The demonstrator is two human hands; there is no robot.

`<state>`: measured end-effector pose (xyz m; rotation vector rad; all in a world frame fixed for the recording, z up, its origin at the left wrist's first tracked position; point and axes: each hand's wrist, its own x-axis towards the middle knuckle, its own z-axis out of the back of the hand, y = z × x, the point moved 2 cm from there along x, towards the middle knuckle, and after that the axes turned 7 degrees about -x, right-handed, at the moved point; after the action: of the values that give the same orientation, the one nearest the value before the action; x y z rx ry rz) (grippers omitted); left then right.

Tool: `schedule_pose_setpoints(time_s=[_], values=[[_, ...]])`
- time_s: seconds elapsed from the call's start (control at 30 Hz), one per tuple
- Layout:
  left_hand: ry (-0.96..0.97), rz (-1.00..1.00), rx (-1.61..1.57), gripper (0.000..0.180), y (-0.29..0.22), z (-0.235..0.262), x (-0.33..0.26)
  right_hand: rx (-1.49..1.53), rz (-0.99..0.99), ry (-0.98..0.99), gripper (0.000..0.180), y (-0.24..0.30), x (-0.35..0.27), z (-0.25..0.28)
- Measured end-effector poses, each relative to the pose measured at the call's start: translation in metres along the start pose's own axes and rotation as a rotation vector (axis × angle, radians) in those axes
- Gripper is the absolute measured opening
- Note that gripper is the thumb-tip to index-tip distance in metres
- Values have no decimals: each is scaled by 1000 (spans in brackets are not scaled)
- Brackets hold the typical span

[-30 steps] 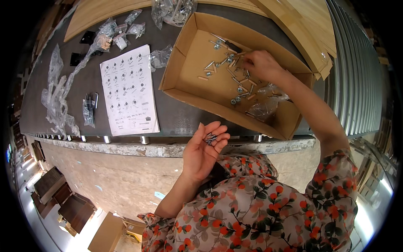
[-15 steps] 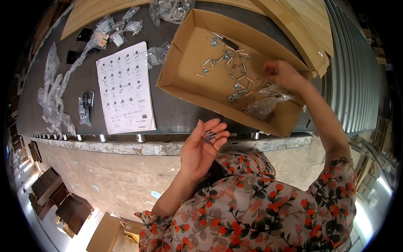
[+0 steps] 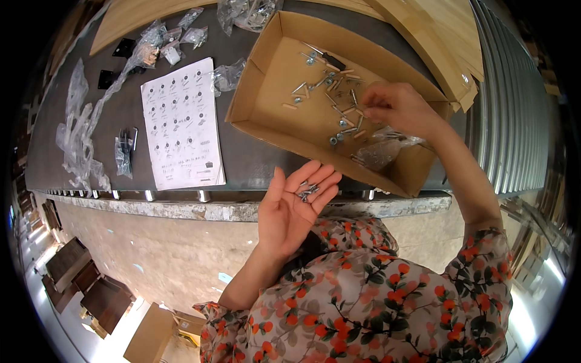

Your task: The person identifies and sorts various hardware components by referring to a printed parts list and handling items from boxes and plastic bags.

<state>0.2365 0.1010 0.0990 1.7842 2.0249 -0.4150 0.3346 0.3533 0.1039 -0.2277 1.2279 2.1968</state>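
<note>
My left hand (image 3: 295, 210) is palm up in front of the table edge, its fingers stretched and slightly cupped. Several small metal screws (image 3: 308, 192) rest on its fingers. Inside the shallow cardboard box (image 3: 260, 91), my right hand (image 3: 396, 109) hovers over the loose hardware with thumb and fingertips drawn together. What those fingertips hold, if anything, is hidden. Below and left of them lie wooden dowels (image 3: 289, 106), metal bolts and round cam locks (image 3: 333, 140). A black-handled screwdriver (image 3: 333, 61) lies toward the box's far side. A clear plastic bag (image 3: 380, 153) sits near the right hand.
Left of the box lies a printed parts sheet (image 3: 181, 127). Bagged hardware (image 3: 172, 54), crumpled plastic wrap (image 3: 78, 133) and a small bag with hex keys (image 3: 123, 157) are on the dark table. Wooden boards (image 3: 448, 36) lie behind the box; metal rollers (image 3: 508, 109) stand at right.
My right hand has shifted left and slightly down over the loose hardware. The left hand's fingers have spread wider, showing more of the screws, and it has moved slightly right.
</note>
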Motion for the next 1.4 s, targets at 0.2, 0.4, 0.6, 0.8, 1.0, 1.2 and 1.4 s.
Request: schedule_pose_setpoints(time_s=[0.2, 0.4, 0.6, 0.8, 1.0, 1.2, 1.4], values=[[156, 13, -104, 69, -1, -24, 14, 121, 429, 40, 14, 81, -36, -21], [241, 32, -166, 70, -5, -31, 11, 7, 571, -38, 12, 98, -43, -37], [266, -27, -128, 70, -7, -32, 7, 380, 245, -26, 11, 89, -39, -28], [168, -58, -210, 71, -11, -33, 0, 69, 455, -5, 15, 98, -41, -29], [199, -59, -194, 71, -14, -31, -5, 38, 503, -16, 24, 104, -40, -43], [155, -119, -165, 71, -18, -36, -14, -47, 594, -58, 27, 112, -39, -48], [291, -151, -149, 71, -20, -44, -30, -71, 649, -161, 27, 129, -48, -55]])
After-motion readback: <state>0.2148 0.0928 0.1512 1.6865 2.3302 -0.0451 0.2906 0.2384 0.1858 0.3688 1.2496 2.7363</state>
